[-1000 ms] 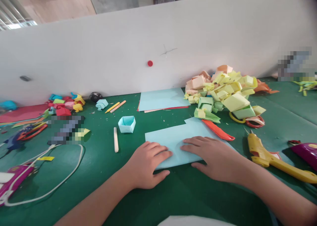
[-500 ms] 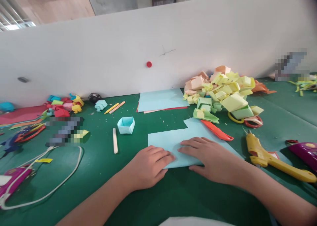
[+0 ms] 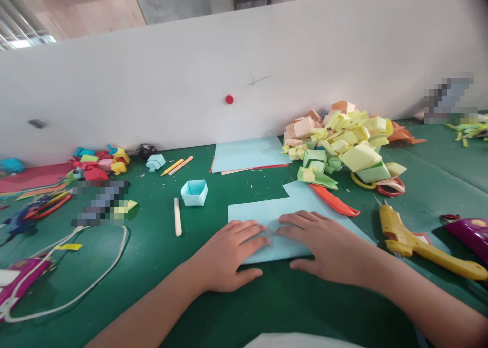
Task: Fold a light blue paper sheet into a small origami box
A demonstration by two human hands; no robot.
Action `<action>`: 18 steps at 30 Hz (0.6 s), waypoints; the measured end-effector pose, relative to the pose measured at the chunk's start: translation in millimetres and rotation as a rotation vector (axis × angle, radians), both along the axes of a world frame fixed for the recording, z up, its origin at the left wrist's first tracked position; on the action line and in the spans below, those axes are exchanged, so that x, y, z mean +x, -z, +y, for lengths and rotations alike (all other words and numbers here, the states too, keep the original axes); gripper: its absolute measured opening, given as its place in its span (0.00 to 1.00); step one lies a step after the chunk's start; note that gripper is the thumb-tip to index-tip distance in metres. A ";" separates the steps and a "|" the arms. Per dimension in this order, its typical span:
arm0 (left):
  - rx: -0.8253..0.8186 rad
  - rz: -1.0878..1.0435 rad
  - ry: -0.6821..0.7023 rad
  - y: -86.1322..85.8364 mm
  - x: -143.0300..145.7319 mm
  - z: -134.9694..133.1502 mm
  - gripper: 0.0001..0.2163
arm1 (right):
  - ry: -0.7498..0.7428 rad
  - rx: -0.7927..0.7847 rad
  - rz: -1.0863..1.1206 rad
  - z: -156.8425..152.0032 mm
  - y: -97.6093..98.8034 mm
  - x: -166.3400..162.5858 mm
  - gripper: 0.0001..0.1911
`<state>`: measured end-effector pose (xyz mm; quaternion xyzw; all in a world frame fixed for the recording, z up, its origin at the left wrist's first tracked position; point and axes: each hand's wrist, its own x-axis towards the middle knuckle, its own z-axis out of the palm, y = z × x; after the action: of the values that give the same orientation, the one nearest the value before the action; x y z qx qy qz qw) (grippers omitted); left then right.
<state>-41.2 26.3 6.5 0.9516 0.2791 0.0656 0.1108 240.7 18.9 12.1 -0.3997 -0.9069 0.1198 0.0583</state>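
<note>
A light blue sheet of paper lies on the green tabletop in front of me, and another blue piece shows behind and to its right. Resting flat on the sheet's left part is my left hand, fingers stretched out and thumb apart near the front edge. My right hand presses on the right part with its fingers spread. Neither hand grips anything. Beyond my left hand stand a small folded blue paper box and a pale stick. A red-orange cutter lies just past my right hand.
Folded paper pieces pile up at the back right. A yellow glue gun lies right. Stacked sheets rest by the white partition. At left are a white cable, scissors and colourful folded pieces.
My left hand has spread its fingers and moved its thumb away from the others, off the paper's front edge. My right hand stays nearly in place.
</note>
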 end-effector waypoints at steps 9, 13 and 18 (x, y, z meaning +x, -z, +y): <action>-0.068 0.175 -0.007 2.7 -0.2 -1.2 0.28 | 0.003 -0.121 -0.005 1.0 7.9 2.4 0.35; -0.077 0.203 -0.010 2.0 -0.3 -1.7 0.28 | -0.009 -0.172 -0.042 1.6 10.1 2.8 0.39; -0.064 0.171 0.004 3.8 -1.7 -1.1 0.28 | -0.022 -0.178 -0.073 1.9 10.0 2.6 0.39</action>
<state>-42.9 25.2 2.6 0.9503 0.2874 -0.0253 0.1169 243.3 20.8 2.2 -0.3972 -0.8986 0.1859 -0.0119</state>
